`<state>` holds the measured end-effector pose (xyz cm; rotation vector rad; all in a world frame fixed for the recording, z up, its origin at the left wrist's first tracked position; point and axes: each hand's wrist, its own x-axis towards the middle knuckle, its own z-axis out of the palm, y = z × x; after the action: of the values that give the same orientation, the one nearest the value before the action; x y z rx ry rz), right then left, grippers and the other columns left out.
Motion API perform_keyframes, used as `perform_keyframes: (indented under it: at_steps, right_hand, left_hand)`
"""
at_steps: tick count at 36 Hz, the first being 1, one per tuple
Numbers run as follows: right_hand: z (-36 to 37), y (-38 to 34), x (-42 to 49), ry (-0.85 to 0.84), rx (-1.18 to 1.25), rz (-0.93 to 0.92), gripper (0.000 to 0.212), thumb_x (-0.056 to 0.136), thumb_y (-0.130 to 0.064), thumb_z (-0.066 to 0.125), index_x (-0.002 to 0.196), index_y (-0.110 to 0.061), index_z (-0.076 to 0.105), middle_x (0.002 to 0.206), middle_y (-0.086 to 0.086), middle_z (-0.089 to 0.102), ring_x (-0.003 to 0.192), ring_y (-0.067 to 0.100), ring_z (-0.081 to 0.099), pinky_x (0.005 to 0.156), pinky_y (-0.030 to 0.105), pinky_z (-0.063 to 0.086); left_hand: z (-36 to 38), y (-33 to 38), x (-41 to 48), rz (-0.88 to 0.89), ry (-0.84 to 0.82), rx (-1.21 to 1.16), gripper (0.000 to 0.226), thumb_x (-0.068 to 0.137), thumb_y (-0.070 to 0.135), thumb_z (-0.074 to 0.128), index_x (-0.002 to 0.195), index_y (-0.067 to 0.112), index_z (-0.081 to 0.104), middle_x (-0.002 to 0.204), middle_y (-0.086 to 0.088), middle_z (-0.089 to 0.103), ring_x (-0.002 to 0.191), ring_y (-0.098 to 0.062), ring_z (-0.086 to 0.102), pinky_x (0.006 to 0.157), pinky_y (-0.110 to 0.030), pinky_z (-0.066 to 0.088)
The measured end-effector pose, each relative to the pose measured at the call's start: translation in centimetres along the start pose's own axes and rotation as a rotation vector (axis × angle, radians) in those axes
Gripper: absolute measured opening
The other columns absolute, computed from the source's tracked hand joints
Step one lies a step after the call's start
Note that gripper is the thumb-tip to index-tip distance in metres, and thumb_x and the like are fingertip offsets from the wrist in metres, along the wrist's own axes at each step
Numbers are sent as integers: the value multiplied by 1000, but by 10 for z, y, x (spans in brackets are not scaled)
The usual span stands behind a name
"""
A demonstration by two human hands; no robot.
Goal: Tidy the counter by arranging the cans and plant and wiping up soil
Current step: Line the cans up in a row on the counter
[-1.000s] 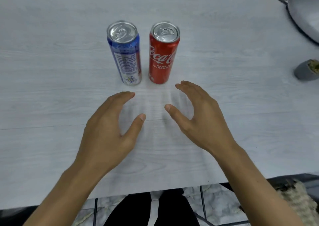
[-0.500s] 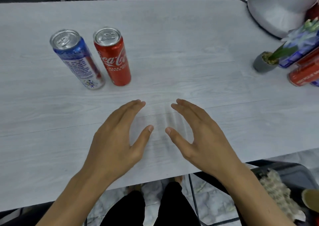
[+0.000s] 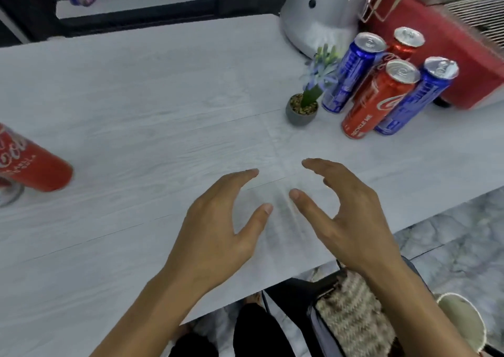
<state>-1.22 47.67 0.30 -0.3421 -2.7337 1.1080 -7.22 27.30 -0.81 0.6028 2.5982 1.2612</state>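
While the left hand (image 3: 218,220) and right hand (image 3: 346,215) hover empty and half-open, apparently readied for grasping, four cans (image 3: 379,97) stand beside the plant (image 3: 301,111).

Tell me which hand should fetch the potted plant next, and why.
Right, probably. The right hand is open and empty, with the potted plant ahead on its side of the counter. The left hand is empty too, but lies farther off and would have to cross.
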Motion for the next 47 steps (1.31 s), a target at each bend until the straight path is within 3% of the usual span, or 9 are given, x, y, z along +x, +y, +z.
perform_keyframes:
  at_steps: [4,10,14,19,25,29,35,42,47]
  right_hand:
    - [-29,25,10,139,99,63,47,93,-48,69,134,-26,65,134,-13,65,121,5,61,103,36,53]
    - [-67,50,26,325,169,124,45,92,-44,73,130,-21,68,124,-12,70,115,4,66,99,23,54]
    - [-87,65,39,412,212,184,40,93,-38,76,126,-18,69,120,-7,72,112,5,68,98,29,56]
    - [-103,89,57,499,269,230,36,91,-38,78,123,-26,67,119,-16,70,110,2,67,96,28,57]
    - [-107,125,86,532,207,298,68,86,-39,81,144,-19,53,135,-7,63,114,5,64,97,29,56]
    - [-108,138,101,490,210,273,76,84,-36,82,149,-17,46,140,-5,59,117,8,62,99,29,55]
    - [-111,143,116,440,229,182,76,83,-29,82,148,-15,45,140,-5,59,118,5,62,98,23,54]
    - [-114,148,126,441,215,140,72,83,-25,84,144,-12,49,135,-3,63,113,3,65,90,17,56]
    - [-114,150,124,485,215,144,70,80,-25,86,140,-11,53,128,-4,66,107,-2,66,84,13,55]
  left_hand:
    - [27,30,31,24,-31,-88,54,92,53,65,143,34,57,136,27,60,126,10,52,104,-13,45]
    - [66,70,72,35,-31,-178,50,93,46,72,140,33,59,134,24,62,123,6,57,101,-21,53]
    - [89,87,96,32,12,-249,53,91,43,76,139,28,60,134,19,64,120,3,60,97,-23,56]
    - [118,101,121,-2,74,-312,63,87,43,81,142,25,56,136,15,63,120,2,60,92,-22,58]
    - [155,109,141,-52,104,-336,75,83,45,83,147,25,48,143,13,56,124,-1,56,98,-30,57]
    - [170,115,151,-39,161,-302,79,83,43,83,149,22,46,140,11,55,125,-2,53,105,-37,53]
    - [178,128,169,-29,240,-296,82,82,42,84,150,16,45,140,4,57,123,-4,55,101,-34,56]
    - [181,132,179,-36,287,-252,72,82,42,84,142,17,53,134,6,62,118,-3,58,88,-5,42]
    - [181,130,181,-22,290,-222,66,82,39,85,138,18,57,129,7,65,114,-5,61,94,-16,50]
